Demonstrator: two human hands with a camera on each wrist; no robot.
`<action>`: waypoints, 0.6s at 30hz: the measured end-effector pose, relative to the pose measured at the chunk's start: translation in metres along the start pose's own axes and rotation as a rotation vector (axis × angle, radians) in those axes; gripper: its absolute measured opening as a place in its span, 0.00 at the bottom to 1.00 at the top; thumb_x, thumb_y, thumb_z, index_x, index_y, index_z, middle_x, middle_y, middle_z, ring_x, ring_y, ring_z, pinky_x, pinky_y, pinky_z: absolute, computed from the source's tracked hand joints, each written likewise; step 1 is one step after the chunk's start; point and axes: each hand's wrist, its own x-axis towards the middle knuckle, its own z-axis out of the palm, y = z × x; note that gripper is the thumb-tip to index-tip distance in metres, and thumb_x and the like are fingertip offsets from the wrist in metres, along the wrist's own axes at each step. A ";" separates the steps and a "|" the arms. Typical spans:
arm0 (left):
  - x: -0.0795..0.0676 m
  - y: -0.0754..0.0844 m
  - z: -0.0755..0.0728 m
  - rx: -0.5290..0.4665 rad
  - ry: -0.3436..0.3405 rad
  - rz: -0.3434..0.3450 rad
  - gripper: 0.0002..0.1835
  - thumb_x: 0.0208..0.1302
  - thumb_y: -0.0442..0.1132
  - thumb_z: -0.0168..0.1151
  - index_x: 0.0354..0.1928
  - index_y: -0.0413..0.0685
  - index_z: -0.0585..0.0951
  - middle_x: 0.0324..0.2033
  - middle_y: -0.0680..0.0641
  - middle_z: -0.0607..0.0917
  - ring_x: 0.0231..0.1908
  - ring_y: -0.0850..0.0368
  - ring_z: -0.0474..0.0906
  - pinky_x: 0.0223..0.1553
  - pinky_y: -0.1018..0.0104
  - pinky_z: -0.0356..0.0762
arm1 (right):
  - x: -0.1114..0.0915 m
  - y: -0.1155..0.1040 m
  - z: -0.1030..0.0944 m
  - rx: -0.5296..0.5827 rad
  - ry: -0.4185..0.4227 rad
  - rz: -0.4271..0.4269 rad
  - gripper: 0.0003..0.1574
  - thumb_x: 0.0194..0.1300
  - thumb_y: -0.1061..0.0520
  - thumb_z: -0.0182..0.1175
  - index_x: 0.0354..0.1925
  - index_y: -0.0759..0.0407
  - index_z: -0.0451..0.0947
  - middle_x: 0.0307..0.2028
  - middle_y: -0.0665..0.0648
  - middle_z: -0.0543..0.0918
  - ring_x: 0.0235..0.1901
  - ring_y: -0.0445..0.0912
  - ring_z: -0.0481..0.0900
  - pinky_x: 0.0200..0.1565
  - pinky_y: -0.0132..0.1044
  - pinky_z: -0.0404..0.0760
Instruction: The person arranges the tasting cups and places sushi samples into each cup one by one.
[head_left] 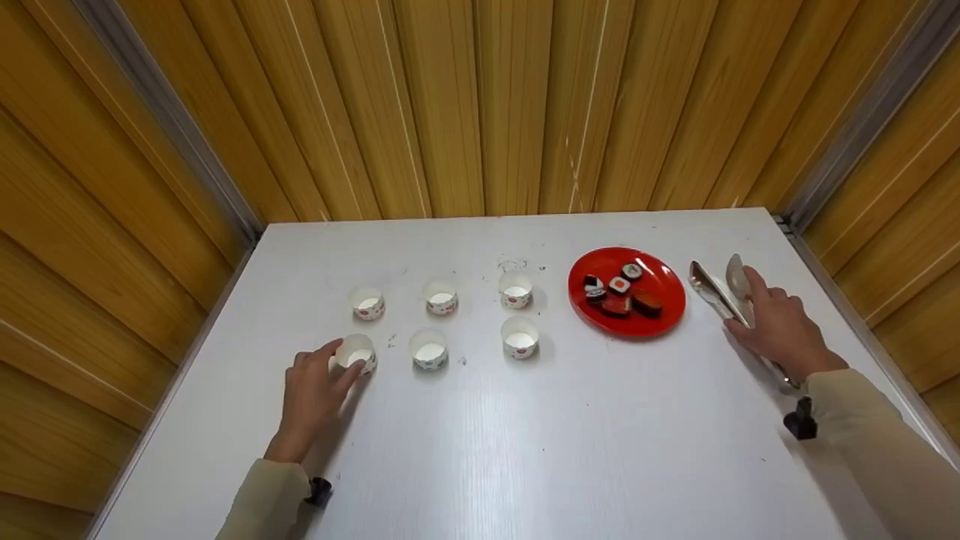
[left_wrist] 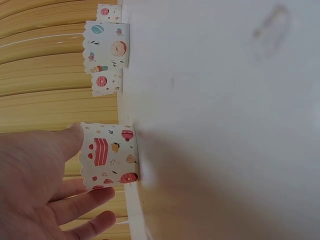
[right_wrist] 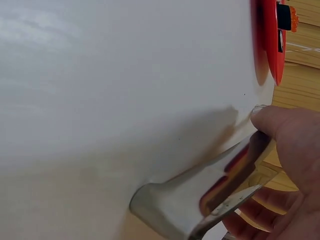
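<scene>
My left hand [head_left: 309, 394] is at the front-left paper baking cup [head_left: 355, 352], thumb on one side and fingers on the other. The cup, printed with cakes and sweets [left_wrist: 110, 156], stands upright on the table. At the right, my right hand [head_left: 791, 334] holds shiny metal serving tongs [head_left: 712, 291] between thumb and fingers. Their arms are spread apart, and the bent end [right_wrist: 165, 205] points toward the front of the table. The palm hides part of the tongs in the head view.
Several more paper cups [head_left: 430, 351] stand in two rows across the middle left. A round red plate [head_left: 600, 259] bears several sushi pieces [head_left: 646, 302], left of the tongs. The white table [head_left: 480, 450] meets wood-patterned panels [head_left: 510, 112] at the back.
</scene>
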 end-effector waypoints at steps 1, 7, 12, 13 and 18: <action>0.000 0.000 0.000 0.000 -0.001 0.001 0.31 0.67 0.48 0.71 0.64 0.34 0.78 0.51 0.35 0.85 0.51 0.38 0.76 0.52 0.41 0.70 | 0.000 0.001 0.000 0.000 -0.006 -0.003 0.67 0.68 0.43 0.67 0.82 0.55 0.31 0.60 0.83 0.64 0.53 0.76 0.67 0.45 0.75 0.74; 0.000 -0.002 0.001 0.000 -0.004 0.008 0.31 0.67 0.48 0.72 0.64 0.33 0.78 0.50 0.34 0.85 0.52 0.37 0.77 0.53 0.40 0.70 | -0.003 0.004 0.001 0.008 -0.058 -0.004 0.68 0.70 0.42 0.65 0.80 0.60 0.25 0.58 0.84 0.68 0.45 0.72 0.78 0.41 0.69 0.78; 0.000 -0.002 0.001 0.000 -0.001 0.010 0.32 0.66 0.48 0.72 0.64 0.33 0.78 0.50 0.34 0.85 0.51 0.37 0.77 0.53 0.41 0.70 | -0.005 0.006 0.002 0.021 -0.078 -0.012 0.68 0.71 0.44 0.65 0.79 0.64 0.25 0.58 0.84 0.69 0.43 0.69 0.79 0.39 0.66 0.80; 0.000 -0.002 0.001 0.000 -0.002 0.009 0.32 0.66 0.48 0.72 0.64 0.33 0.78 0.50 0.34 0.85 0.51 0.37 0.77 0.53 0.40 0.70 | -0.005 0.006 0.002 0.023 -0.081 -0.011 0.68 0.71 0.44 0.65 0.79 0.64 0.25 0.58 0.84 0.69 0.43 0.69 0.78 0.39 0.66 0.80; 0.001 -0.002 0.001 0.007 -0.005 0.003 0.32 0.66 0.48 0.72 0.64 0.33 0.78 0.51 0.34 0.85 0.51 0.37 0.76 0.53 0.40 0.69 | -0.004 0.007 0.001 0.035 -0.103 0.003 0.69 0.71 0.42 0.65 0.79 0.64 0.24 0.58 0.85 0.67 0.44 0.69 0.76 0.40 0.65 0.80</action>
